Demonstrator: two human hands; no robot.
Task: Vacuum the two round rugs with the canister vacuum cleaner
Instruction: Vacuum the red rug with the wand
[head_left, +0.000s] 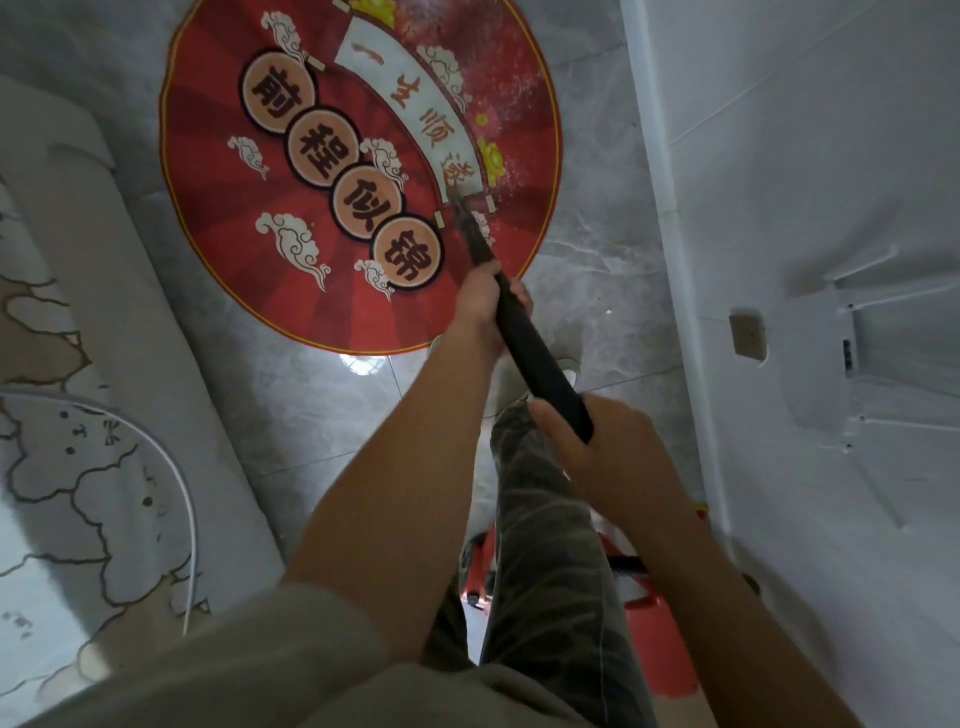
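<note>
Black wand (540, 364) gripped by both hands' fingers (511, 291), tip on red rug (291, 156)

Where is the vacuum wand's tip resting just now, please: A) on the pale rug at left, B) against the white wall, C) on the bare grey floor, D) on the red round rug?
D: the wand's tip meets the red round rug, at the white scroll's end.

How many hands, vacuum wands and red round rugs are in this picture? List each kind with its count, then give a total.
Hands: 2 (left hand, right hand)
Vacuum wand: 1
Red round rug: 1
Total: 4
</note>
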